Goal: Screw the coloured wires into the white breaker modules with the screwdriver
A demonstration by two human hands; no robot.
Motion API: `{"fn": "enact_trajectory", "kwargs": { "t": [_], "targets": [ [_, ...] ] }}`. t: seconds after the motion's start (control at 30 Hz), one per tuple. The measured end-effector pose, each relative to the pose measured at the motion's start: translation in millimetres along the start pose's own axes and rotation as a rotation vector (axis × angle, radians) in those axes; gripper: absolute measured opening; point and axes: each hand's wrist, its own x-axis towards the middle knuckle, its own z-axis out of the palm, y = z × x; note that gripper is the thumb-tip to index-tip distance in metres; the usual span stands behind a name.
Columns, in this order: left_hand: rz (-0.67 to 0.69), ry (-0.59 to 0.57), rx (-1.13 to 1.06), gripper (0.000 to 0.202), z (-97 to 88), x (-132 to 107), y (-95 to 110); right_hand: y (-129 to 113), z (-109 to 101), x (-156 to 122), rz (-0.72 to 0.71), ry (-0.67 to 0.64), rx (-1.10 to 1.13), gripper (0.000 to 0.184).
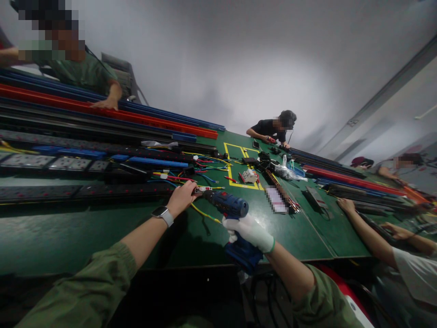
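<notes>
Drill (228, 203) of blue colour, with a body that looks like hard plastic, is above the near edge of the green table (290, 243), its nose pointing to the person's left. The right hand (251, 232), in a white glove, is wrapped around its handle, the fingers closed at the front. Such a tool is probably rather heavy and stiff, with much weight in the battery base (243, 257) below, so the handle, high and near to the body, seems the right place to take hold. The knitted glove may slip a little on smooth plastic (its palm side cannot be seen). The left hand (182, 198), bare, with a watch (163, 215) on the wrist, has its fingers bent together just at the drill's nose, beside a small white and red connector (206, 188); whether they pinch something, one cannot tell. Near it, the yellow-green wire (205, 214) looks light and flexible, best taken by its insulation, while the long dark power strip (119, 192) would be stiff and awkward, asking for support along its length.
</notes>
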Motion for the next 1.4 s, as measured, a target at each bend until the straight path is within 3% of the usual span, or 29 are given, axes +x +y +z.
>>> {"fn": "enact_trajectory", "kwargs": {
  "t": [1.4],
  "targets": [
    [0.008, 0.009, -0.013, 0.018, -0.9, -0.4, 0.7, 3.7, -1.9, 2.5, -0.022, -0.01, 0.012, 0.021]
  ]
}}
